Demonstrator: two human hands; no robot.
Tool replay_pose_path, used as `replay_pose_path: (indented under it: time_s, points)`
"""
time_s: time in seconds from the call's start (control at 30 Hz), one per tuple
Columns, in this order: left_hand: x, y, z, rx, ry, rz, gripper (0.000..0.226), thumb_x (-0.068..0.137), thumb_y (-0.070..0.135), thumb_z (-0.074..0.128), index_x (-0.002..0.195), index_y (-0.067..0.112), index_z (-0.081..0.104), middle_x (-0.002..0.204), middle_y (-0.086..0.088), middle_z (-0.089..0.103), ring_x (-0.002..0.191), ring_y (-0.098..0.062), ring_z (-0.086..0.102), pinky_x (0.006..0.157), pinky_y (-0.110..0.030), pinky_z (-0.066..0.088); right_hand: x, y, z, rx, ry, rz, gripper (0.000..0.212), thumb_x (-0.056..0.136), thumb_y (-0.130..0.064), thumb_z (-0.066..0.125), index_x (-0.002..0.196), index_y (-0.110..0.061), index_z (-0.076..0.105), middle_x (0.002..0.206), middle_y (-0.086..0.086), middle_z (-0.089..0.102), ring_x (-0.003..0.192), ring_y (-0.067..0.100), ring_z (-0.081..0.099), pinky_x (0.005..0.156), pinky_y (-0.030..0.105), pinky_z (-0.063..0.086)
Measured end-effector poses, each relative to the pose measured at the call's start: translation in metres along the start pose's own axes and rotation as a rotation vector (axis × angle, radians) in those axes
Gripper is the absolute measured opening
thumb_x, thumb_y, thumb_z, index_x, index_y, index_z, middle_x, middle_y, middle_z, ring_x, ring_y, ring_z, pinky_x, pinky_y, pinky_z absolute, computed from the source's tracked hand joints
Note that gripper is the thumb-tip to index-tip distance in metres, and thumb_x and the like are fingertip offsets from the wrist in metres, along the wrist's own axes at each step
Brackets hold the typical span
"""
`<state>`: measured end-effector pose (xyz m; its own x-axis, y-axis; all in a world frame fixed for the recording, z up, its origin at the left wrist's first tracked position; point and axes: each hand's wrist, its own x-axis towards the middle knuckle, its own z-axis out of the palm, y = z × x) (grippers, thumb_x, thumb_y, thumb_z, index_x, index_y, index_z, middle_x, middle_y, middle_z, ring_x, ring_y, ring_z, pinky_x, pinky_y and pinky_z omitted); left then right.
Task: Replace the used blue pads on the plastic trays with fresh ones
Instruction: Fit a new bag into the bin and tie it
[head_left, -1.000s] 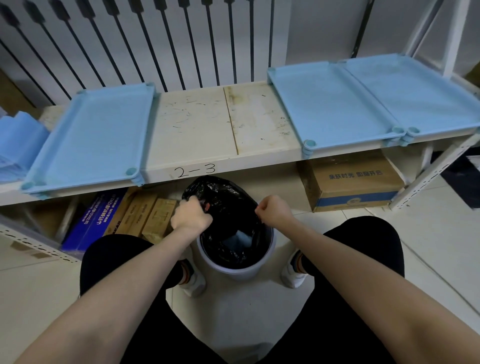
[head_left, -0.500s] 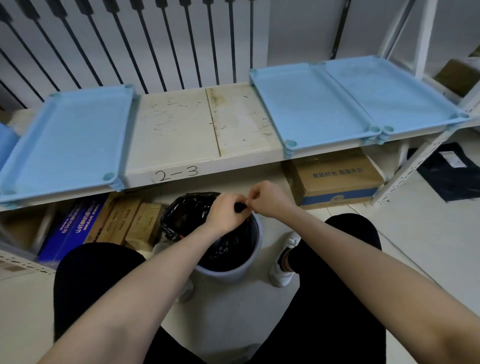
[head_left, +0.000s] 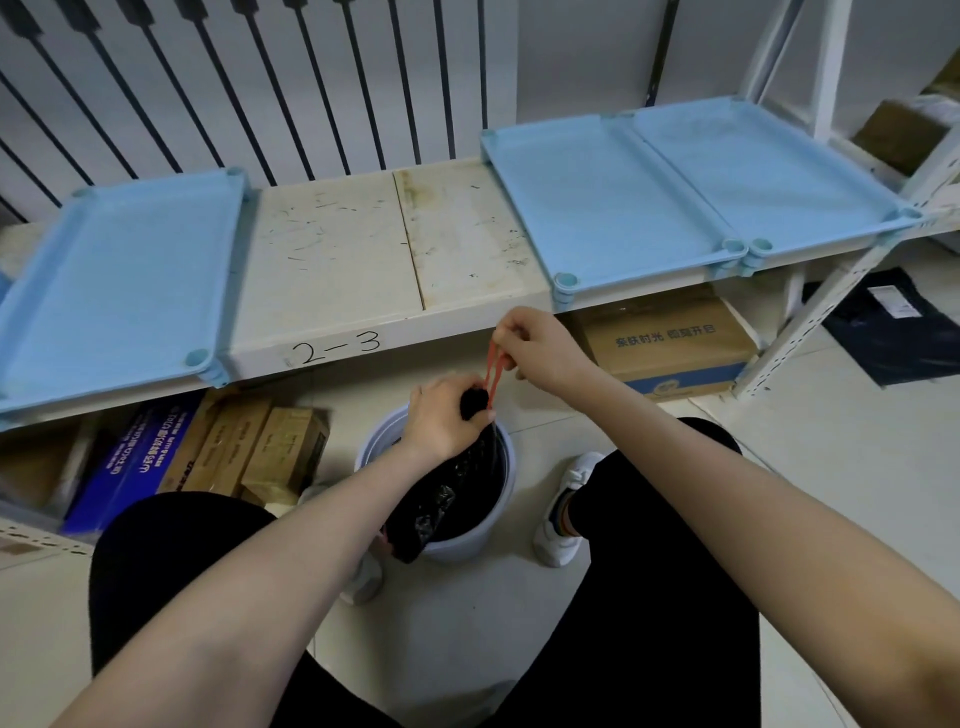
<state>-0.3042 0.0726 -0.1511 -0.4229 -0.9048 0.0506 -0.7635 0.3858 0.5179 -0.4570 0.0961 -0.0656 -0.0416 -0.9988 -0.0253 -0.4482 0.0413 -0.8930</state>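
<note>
Storeroom: labelled shelf (head_left: 332, 270), cartons (head_left: 670, 343)

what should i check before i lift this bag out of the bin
1. Neck of the bag gathered in the left hand: ok.
2. Red drawstring pinched by the right hand and pulled taut: ok.
3. Knot in the drawstring: cannot tell.
4. Whole bag clear of the bin rim: not ok, it drapes over the near edge.
5. Fresh pads in the trays: cannot tell.
</note>
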Motion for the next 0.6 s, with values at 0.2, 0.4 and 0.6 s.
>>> replay_pose_path:
  time_s: [0.2,0.4,0.6]
  points:
    - [0.008,0.008,-0.002,-0.133,0.02,0.025,0.029,0.087,0.031,0.041,0.071,0.014,0.057,0.075,-0.002,0.065,0.075,-0.026,0.06,0.073,-0.044,0.048,0.002,-0.009,-0.002,-0.009,-0.016,-0.123,0.021,0.095,-0.01,0.046,0.076,-0.019,0.051,0.074,0.001,0.062,0.072,0.015,0.061,0.068,0.026,0.049]
    - [-0.013,-0.023,0.004,0.087,-0.119,-0.048,0.027,0.101,0.023,0.037,0.091,0.01,0.059,0.092,-0.002,0.06,0.099,-0.025,0.053,0.094,-0.042,0.032,-0.001,0.006,-0.011,0.201,0.272,-0.094,0.018,0.098,-0.011,0.044,0.083,-0.016,0.052,0.076,0.001,0.06,0.067,0.003,0.061,0.07,0.023,0.053]
    - [-0.014,-0.029,-0.002,0.104,-0.227,-0.132,0.015,0.096,0.019,0.043,0.089,0.028,0.053,0.097,0.003,0.052,0.111,-0.025,0.048,0.103,-0.051,0.029,-0.001,0.029,-0.004,0.298,0.519,0.076,0.023,0.098,-0.017,0.042,0.077,-0.024,0.05,0.075,0.0,0.06,0.072,0.015,0.059,0.079,0.043,0.054]
